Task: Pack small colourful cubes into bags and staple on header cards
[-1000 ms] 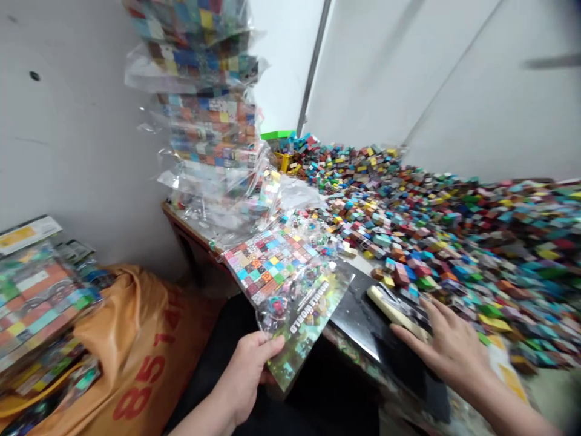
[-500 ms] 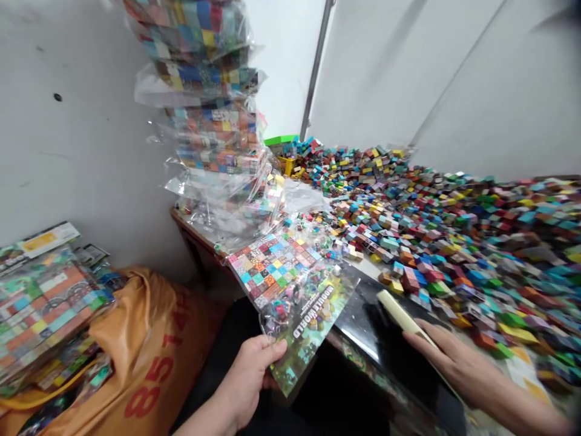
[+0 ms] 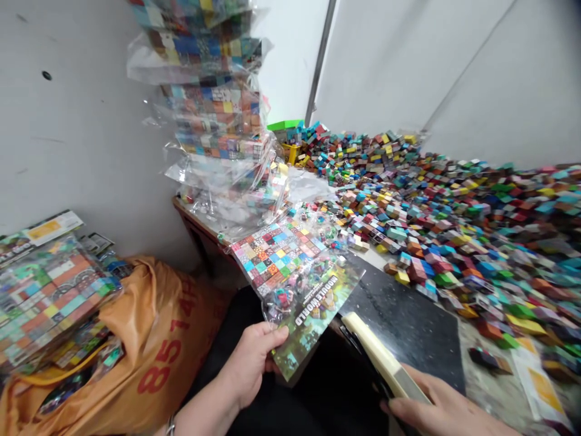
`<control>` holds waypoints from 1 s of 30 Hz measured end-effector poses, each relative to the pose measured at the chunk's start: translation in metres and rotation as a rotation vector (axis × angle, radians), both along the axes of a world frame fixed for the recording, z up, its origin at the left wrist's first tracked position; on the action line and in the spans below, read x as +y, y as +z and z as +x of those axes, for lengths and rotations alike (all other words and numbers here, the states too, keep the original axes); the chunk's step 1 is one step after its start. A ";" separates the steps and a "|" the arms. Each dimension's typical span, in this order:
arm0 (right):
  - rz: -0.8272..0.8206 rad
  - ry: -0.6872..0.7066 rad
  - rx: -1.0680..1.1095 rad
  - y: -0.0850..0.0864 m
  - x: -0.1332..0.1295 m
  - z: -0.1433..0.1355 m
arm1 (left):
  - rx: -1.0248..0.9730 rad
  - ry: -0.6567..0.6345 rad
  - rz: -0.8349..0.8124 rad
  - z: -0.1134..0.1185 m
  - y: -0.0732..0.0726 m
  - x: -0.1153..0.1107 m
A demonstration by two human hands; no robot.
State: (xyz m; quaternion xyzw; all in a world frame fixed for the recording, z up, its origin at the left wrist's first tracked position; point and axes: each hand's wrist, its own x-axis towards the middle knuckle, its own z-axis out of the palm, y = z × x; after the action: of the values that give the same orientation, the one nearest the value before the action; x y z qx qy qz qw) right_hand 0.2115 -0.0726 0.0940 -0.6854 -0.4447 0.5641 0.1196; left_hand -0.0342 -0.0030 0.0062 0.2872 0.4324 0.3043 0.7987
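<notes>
My left hand (image 3: 254, 357) is closed, its thumb pinching the corner of a green printed header card (image 3: 313, 330) marked "MODULE WORLD". The card lies along a clear plastic bag of small coloured blocks (image 3: 276, 254), which rests at the table's near edge. In my right hand (image 3: 436, 402) is a cream and black stapler (image 3: 379, 357), its tip pointing toward the card's right end and apart from it. Under and beyond the stapler lies a shiny black board (image 3: 413, 321).
A tall stack of bagged block sets (image 3: 218, 115) stands at the back left. Loose coloured blocks (image 3: 431, 224) are heaped over the table's right side. On the floor at left, an orange sack (image 3: 158, 339) has a bagged block set (image 3: 54, 297) on it.
My right hand has lifted the stapler off the black board and brought it left and nearer, toward the card. My left hand keeps its hold on the card.
</notes>
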 end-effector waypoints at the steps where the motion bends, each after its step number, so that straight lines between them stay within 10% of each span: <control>1: -0.003 -0.028 -0.011 0.002 0.002 0.000 | 0.005 -0.004 0.000 -0.001 0.000 0.000; 30: -0.062 -0.072 -0.120 0.023 0.027 -0.026 | 0.002 -0.002 -0.060 -0.012 0.000 0.005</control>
State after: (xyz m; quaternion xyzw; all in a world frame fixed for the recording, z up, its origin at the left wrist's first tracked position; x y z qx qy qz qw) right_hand 0.1852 -0.0458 0.1174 -0.7370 -0.4084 0.5308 0.0916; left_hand -0.0465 0.0021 0.0066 0.2641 0.4419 0.2902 0.8067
